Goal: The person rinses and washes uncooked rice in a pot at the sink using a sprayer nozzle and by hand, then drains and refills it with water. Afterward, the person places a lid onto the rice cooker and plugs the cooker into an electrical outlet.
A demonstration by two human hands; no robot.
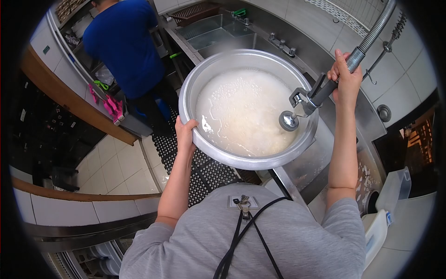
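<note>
A large round metal pot stands in front of me, holding cloudy whitish water with small bubbles and pale matter below the surface. My left hand grips the pot's rim at its left side, thumb over the edge. On the right, my right hand is wrapped round the handle of a sprayer on a flexible metal hose. The sprayer's round head points down over the right part of the pot, inside the rim. Whether water comes out of it, I cannot tell.
A person in a blue shirt stands at the upper left. Behind the pot are a metal sink with taps and a brown rack. A black perforated mat covers the floor. Plastic containers sit at the right.
</note>
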